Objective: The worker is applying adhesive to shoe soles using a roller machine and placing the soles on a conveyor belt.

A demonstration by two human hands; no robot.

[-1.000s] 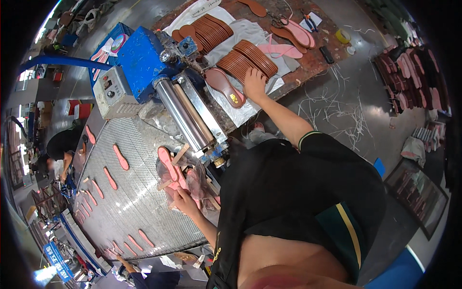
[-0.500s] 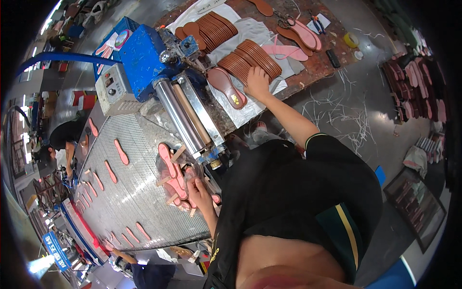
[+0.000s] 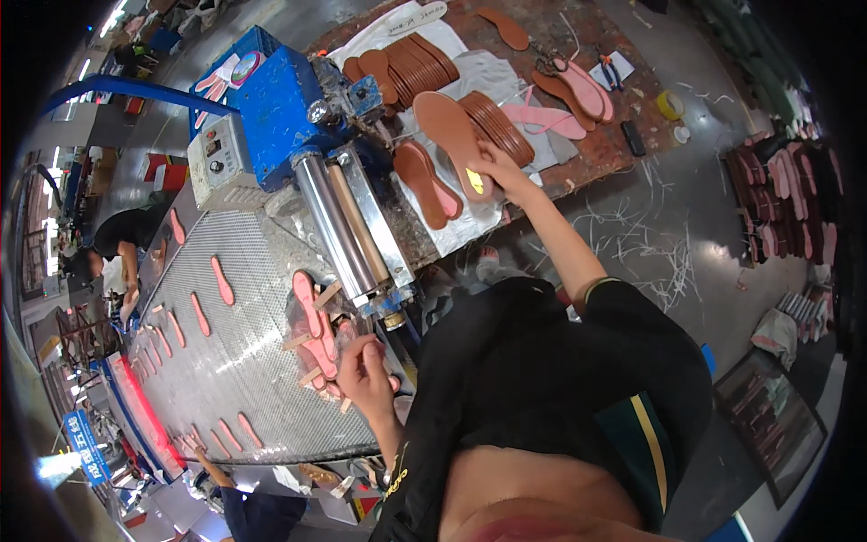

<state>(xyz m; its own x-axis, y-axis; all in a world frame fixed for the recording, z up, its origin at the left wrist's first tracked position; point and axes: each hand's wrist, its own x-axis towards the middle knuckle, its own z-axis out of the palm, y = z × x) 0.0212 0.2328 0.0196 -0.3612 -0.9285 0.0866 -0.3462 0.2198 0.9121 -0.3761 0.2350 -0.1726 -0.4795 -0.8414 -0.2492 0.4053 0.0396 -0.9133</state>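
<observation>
Grey floor (image 3: pixel 722 248), strewn with pale strings, lies beside one scuffed brown table (image 3: pixel 637 107); beyond it spreads one metal mesh surface (image 3: pixel 271 379) bearing at least eight scattered pink insoles (image 3: pixel 221 280). Two co-workers (image 3: pixel 124 233) are beside the mesh. One blue machine (image 3: pixel 284 117) with two rollers (image 3: pixel 334 221) stands between table and mesh. Two rows of brown insoles (image 3: pixel 415 72) sit packed on the table. The left hand (image 3: pixel 366 375) is just beside a cluster of pink insoles in clear plastic — whether its curled fingers grip anything cannot be told. The right hand (image 3: pixel 501 172) pinches one brown insole (image 3: pixel 447 126) near its heel, above the table. Its long axis slants — broad toe end upper left, narrower heel lower right, bearing one yellow mark (image 3: pixel 475 183).
</observation>
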